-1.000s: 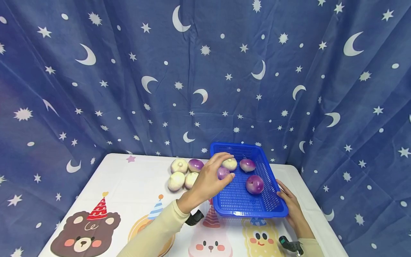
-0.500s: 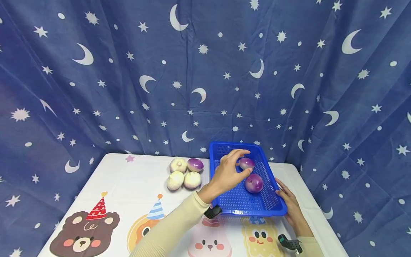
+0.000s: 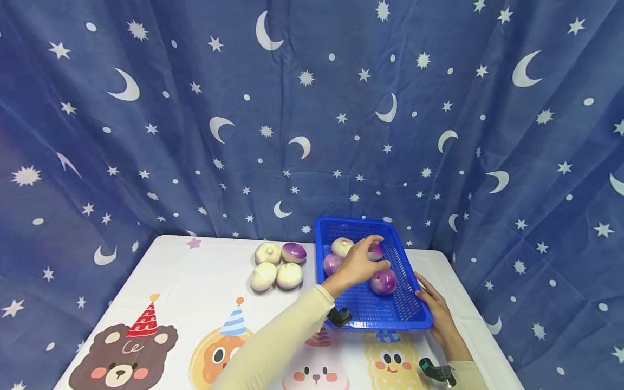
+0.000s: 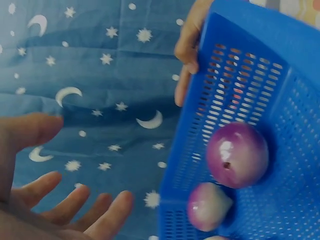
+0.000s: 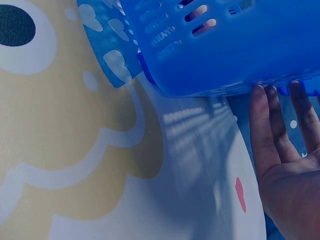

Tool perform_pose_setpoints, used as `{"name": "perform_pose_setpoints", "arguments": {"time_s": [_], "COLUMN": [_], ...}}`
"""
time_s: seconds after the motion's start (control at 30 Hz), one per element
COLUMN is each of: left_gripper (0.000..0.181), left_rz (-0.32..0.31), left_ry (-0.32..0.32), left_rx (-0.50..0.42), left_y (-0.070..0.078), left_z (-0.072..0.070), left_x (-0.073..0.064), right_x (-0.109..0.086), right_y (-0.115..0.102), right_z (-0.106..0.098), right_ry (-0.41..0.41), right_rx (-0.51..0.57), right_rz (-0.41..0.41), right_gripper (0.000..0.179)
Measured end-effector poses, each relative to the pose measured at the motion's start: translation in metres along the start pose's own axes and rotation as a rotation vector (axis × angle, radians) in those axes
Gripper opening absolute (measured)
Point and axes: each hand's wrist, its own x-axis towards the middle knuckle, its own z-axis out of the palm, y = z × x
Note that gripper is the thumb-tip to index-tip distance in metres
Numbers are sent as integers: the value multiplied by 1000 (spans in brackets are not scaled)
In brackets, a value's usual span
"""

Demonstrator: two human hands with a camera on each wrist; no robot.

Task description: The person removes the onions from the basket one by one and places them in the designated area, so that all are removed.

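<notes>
A blue plastic basket (image 3: 358,317) holds several purple-and-white turnips. One lies pale side up (image 3: 343,246) at the back left; the other turnips (image 3: 382,282) show purple. My left hand (image 3: 358,266) hovers over the basket, thumb and fingers apart in a loose curve. Nothing is between them; the left wrist view shows that hand (image 4: 75,215) beside two turnips (image 4: 237,155), touching neither. My right hand (image 3: 436,314) is at the basket's outer right side. In the right wrist view its extended fingers (image 5: 262,120) touch the basket's lower edge; its thumb is hidden there.
Left of the basket, several more turnips (image 3: 278,266) sit in a tight cluster on the white tablecloth (image 3: 205,276), which has cartoon prints. A dark blue curtain (image 3: 273,135) with moons and stars hangs behind the table.
My left hand has moved right across the basket, uncovering the pale turnip and a purple one at the left. My right hand stays at the basket's right side.
</notes>
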Motion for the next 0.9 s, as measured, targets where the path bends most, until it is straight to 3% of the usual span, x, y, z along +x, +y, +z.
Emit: {"name": "perform_pose_setpoints", "arguments": {"time_s": [0.2, 0.47, 0.63, 0.9], "left_gripper": [63, 59, 54, 60], "left_rz": [-106, -196, -251, -258], "left_ry": [-65, -42, -58, -41], "left_rx": [-14, -193, -194, -160], "left_y": [-19, -42, -52, -59], "left_z": [16, 36, 47, 58], "left_x": [12, 25, 26, 31], "right_x": [-1, -2, -3, -6], "right_y": [2, 6, 8, 8], "right_z": [0, -2, -2, -5], "right_ry": [-4, -1, -9, -4], "right_rx": [-19, -6, -12, 21], "right_rz": [10, -8, -2, -23], "right_gripper": [60, 58, 59, 60]}}
